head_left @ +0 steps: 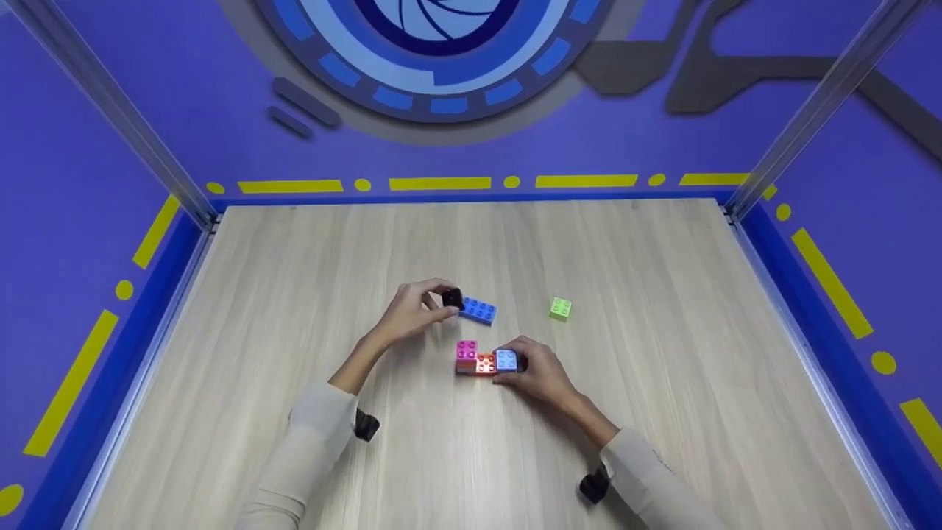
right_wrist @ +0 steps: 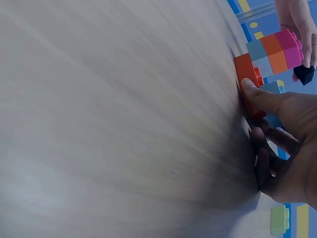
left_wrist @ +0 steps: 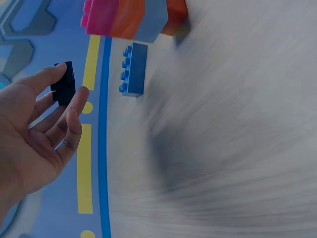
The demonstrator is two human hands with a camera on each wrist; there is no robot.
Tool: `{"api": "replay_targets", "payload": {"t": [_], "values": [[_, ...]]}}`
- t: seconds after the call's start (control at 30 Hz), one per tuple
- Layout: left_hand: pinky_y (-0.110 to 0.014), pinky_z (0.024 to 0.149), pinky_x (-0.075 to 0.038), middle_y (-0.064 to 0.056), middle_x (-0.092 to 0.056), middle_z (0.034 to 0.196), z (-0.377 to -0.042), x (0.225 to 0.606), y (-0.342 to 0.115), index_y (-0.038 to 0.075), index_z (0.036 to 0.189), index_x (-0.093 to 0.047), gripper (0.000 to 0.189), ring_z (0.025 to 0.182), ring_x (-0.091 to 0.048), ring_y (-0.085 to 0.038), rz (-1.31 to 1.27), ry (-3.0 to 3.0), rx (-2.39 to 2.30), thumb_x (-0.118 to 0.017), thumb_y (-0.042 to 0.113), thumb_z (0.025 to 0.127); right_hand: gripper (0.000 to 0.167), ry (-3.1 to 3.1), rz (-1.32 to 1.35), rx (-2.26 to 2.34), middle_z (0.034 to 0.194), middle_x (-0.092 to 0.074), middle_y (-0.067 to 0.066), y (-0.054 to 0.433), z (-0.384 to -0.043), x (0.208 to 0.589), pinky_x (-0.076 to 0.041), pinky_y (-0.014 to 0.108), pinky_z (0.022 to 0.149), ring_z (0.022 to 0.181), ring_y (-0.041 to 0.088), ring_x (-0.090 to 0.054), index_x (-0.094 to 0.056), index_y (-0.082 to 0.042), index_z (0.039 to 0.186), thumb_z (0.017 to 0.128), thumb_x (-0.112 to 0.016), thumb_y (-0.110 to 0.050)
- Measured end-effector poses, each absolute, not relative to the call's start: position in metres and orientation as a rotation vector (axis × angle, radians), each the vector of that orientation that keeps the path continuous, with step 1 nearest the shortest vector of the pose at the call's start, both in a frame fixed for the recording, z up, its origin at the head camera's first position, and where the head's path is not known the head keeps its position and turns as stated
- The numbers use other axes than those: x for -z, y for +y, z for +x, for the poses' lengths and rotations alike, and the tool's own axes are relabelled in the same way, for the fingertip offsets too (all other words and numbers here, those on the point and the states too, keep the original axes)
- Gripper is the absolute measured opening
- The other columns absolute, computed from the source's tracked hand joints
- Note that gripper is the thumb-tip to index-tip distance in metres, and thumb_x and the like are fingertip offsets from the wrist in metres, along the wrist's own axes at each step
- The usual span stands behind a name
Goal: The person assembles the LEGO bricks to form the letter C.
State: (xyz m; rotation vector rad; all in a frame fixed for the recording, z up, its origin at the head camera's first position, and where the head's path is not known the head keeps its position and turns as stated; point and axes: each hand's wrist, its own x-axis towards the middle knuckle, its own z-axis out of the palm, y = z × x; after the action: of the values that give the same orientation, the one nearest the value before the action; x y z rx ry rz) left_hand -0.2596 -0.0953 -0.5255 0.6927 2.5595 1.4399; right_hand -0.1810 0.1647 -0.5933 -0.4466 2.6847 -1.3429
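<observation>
My left hand (head_left: 413, 311) pinches a black toy brick (left_wrist: 63, 84) between thumb and fingertips, raised off the table. Just right of it in the head view lies a blue brick (head_left: 480, 311), long and studded. My right hand (head_left: 541, 370) grips the right end of a brick assembly, its thumb on the long orange-red base brick (right_wrist: 251, 94). On the base's left end stands a stack with a pink brick (head_left: 466, 349) on top, orange and grey-blue bricks beneath. A light blue brick (head_left: 506, 359) sits on the right end, with bare orange studs between.
A lime green brick (head_left: 560, 308) stands on the wooden table (head_left: 625, 258), right of the blue one. Blue-purple panels (head_left: 471, 158) with yellow marks wall the back and sides. Metal posts (head_left: 809, 103) rise at the back corners.
</observation>
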Motion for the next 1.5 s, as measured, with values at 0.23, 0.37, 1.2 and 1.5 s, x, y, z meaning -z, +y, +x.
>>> {"api": "replay_targets", "payload": {"t": [0.23, 0.37, 1.2, 1.5], "values": [[-0.021, 0.062, -0.049, -0.008, -0.069, 0.113, -0.249, 0.523, -0.091, 0.010, 0.120, -0.065, 0.034, 0.076, -0.065, -0.018, 0.789, 2.529, -1.438, -0.071, 0.022, 0.088, 0.040, 2.706, -0.457, 1.274, 0.100, -0.067, 0.000, 0.165, -0.196, 0.587, -0.049, 0.035, 0.088, 0.095, 0.014, -0.060, -0.071, -0.010, 0.106, 0.070, -0.086, -0.018], [-0.022, 0.062, -0.049, -0.007, -0.069, 0.113, -0.245, 0.523, -0.090, 0.010, 0.119, -0.066, 0.035, 0.075, -0.064, -0.016, 0.798, 2.511, -1.430, -0.072, 0.024, 0.087, 0.039, 2.711, -0.452, 1.256, 0.102, -0.067, 0.002, 0.165, -0.202, 0.586, -0.048, 0.039, 0.090, 0.097, 0.016, -0.060, -0.070, -0.010, 0.106, 0.070, -0.085, -0.016], [-0.023, 0.066, -0.049, -0.003, -0.071, 0.106, -0.224, 0.527, -0.084, 0.013, 0.115, -0.069, 0.038, 0.077, -0.063, -0.014, 0.912, 2.567, -1.255, -0.077, 0.027, 0.081, 0.040, 2.670, -0.404, 1.350, 0.100, -0.066, 0.003, 0.165, -0.200, 0.588, -0.047, 0.036, 0.088, 0.094, 0.016, -0.059, -0.070, -0.009, 0.106, 0.069, -0.086, -0.013], [-0.023, 0.066, -0.051, -0.003, -0.070, 0.102, -0.223, 0.529, -0.083, 0.015, 0.116, -0.070, 0.038, 0.077, -0.064, -0.015, 0.890, 2.596, -1.266, -0.078, 0.026, 0.081, 0.040, 2.667, -0.409, 1.352, 0.101, -0.066, 0.004, 0.165, -0.200, 0.587, -0.047, 0.036, 0.088, 0.094, 0.015, -0.058, -0.069, -0.008, 0.107, 0.070, -0.085, -0.014]]}}
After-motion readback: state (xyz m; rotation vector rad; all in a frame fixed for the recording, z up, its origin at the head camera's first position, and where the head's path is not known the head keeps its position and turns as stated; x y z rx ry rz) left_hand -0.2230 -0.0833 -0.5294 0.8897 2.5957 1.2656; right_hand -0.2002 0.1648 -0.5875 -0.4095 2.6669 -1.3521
